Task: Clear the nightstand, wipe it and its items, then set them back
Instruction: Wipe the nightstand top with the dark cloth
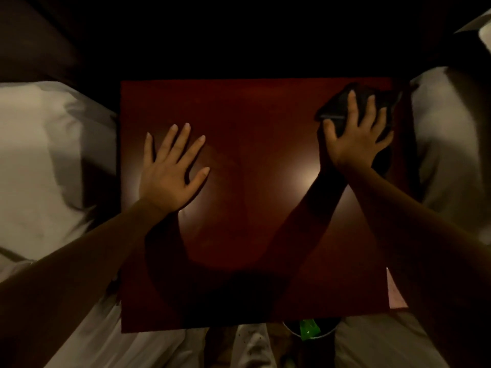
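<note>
The nightstand [252,107] has a dark red-brown square top that fills the middle of the head view, with nothing standing on it. My left hand [170,171] lies flat on its left half, fingers spread, holding nothing. My right hand [356,134] presses a dark cloth [334,104] against the far right corner of the top, fingers spread over the cloth. Part of the cloth is hidden under my palm.
White bedding [39,160] lies along the nightstand's left side and more white bedding [446,144] along its right. A bin with something green in it [308,329] sits below the front edge. The room is dim; the area behind the nightstand is black.
</note>
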The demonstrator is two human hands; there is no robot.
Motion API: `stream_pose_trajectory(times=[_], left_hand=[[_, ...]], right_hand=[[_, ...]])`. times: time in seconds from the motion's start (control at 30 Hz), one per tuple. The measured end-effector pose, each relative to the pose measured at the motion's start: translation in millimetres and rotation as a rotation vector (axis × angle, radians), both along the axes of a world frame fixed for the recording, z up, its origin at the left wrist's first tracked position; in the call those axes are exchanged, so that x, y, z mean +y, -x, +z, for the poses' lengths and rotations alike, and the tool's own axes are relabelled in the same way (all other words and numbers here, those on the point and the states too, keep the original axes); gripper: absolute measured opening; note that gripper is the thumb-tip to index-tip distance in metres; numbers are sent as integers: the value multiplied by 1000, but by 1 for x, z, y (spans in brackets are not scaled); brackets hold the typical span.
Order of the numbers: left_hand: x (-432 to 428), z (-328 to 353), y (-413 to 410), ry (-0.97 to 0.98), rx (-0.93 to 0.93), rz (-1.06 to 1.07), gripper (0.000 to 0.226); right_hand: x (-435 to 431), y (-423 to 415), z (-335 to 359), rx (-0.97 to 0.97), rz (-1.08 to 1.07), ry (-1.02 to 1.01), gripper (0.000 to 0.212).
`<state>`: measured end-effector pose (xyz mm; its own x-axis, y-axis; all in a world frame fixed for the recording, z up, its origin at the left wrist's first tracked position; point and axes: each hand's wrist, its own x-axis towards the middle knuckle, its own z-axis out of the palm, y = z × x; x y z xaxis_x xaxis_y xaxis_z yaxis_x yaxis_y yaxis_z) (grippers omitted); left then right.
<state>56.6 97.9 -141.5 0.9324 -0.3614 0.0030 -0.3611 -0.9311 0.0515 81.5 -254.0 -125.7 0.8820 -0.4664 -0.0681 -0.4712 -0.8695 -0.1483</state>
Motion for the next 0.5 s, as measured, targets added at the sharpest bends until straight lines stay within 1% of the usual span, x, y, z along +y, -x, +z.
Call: stream_pose_trajectory(times=[0.1, 0.2, 0.5], left_hand=[[0, 0, 0, 16, -20, -7, 61], [-2, 3, 0, 19, 7, 1, 61], [-4, 10, 2, 13, 74, 25, 62]], right_hand=[[13, -12, 1, 1, -6, -10, 68], [32, -20, 2, 27, 20, -37, 67], [110, -34, 5, 36, 257, -84, 67]])
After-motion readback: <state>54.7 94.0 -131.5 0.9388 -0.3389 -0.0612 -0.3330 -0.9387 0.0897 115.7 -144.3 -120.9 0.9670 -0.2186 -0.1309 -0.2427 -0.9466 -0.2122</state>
